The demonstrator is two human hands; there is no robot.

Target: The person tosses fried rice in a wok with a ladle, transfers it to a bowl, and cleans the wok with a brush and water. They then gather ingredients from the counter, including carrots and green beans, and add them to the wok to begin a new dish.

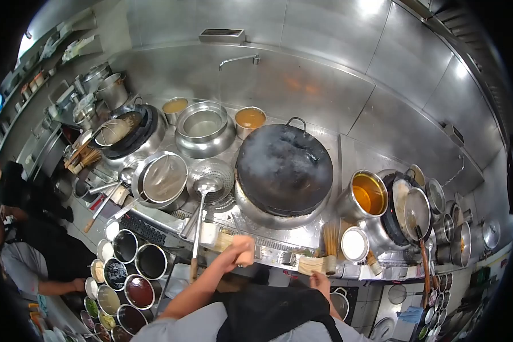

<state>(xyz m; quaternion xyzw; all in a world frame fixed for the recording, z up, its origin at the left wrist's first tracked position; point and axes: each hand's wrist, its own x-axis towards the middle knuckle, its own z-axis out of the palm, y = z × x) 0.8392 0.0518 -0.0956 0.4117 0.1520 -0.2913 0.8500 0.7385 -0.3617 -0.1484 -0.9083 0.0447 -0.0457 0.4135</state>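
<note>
A large black wok (285,171) on the centre burner gives off smoke or steam. My left hand (233,255) is closed at the counter's front edge, on a small orange-pink thing (245,251) that I cannot make out, beside a folded cloth (223,241). Nearer the right, my right hand (319,280) is at the lower edge of a second pale cloth (313,265); its fingers are too small to read. Between wok and left hand, a ladle (208,184) rests over a perforated strainer (215,171), its handle reaching down past my left forearm.
Behind stand metal pots (205,122) and a tap (238,59). A pot of orange liquid (367,194), a white bowl (354,244) and a bamboo brush (330,242) are right. Sauce containers (139,290) sit lower left, near another person's arm (62,286).
</note>
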